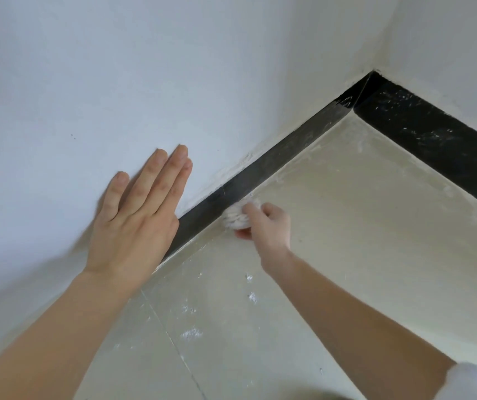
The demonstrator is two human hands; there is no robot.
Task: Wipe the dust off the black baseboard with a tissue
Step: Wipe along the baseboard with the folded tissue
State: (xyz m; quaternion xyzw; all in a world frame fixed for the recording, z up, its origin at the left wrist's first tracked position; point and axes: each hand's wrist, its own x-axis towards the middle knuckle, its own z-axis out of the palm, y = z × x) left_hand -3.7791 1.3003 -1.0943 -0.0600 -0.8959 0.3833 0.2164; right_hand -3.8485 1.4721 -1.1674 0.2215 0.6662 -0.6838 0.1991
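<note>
A: The crumpled white tissue [236, 217] is clamped in the curled fingers of the right hand [267, 228] and pressed against the glossy black baseboard [277, 164].
B: The left hand [136, 217] is laid flat on the white wall [87, 82], fingers straight.

The left grip [133, 226] lies flat on the near wall [87, 82], just above the baseboard [283, 157] that runs along that wall's foot toward the corner [373, 75] at upper right. To its right and lower, the right grip [269, 226] holds the tissue [235, 217] against the baseboard's face, where it meets the floor [347, 241]. A second baseboard run [433, 140] leaves the corner along the far wall toward the right edge. The floor lies between both runs, and dust flecks [191, 333] lie on it between the two forearms.
</note>
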